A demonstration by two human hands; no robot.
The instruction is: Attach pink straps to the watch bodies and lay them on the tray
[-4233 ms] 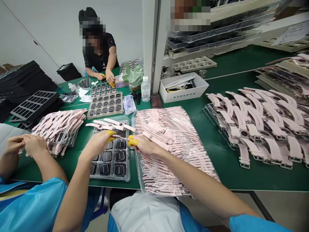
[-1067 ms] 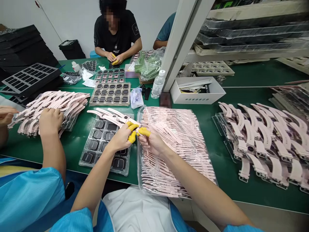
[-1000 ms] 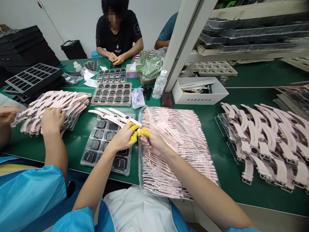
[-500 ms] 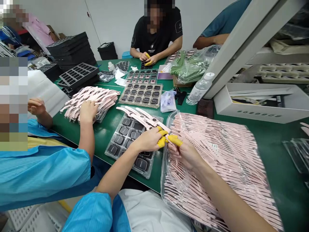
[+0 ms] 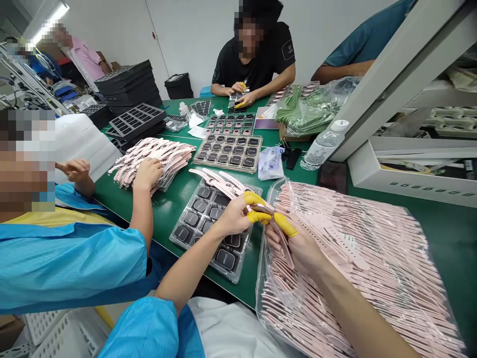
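Both hands hold a pink-strapped watch (image 5: 262, 208) above the edge between a tray and a bag of straps. My left hand (image 5: 236, 217), with yellow finger cots, pinches the watch body from the left. On the other side my right hand (image 5: 300, 244), also with a yellow cot, grips it where the pink strap (image 5: 286, 248) hangs down. Below my left hand lies a clear plastic tray (image 5: 172, 235) of black square watch bodies (image 5: 191, 219). Several pink-strapped watches (image 5: 223, 185) rest across its far end. Under my right hand spreads a clear bag of pink straps (image 5: 376, 278).
A co-worker's hand (image 5: 148, 173) rests on a pile of pink-strapped watches (image 5: 126, 164) at left. Across the green table (image 5: 160, 214), another person handles a dark tray. Filled trays (image 5: 227, 151), a water bottle (image 5: 323, 146) and a white box (image 5: 410, 186) stand beyond.
The watch in my hands has turned, so its body edge and hanging strap now show. My fingers have shifted their hold. The whole view has swung slightly left.
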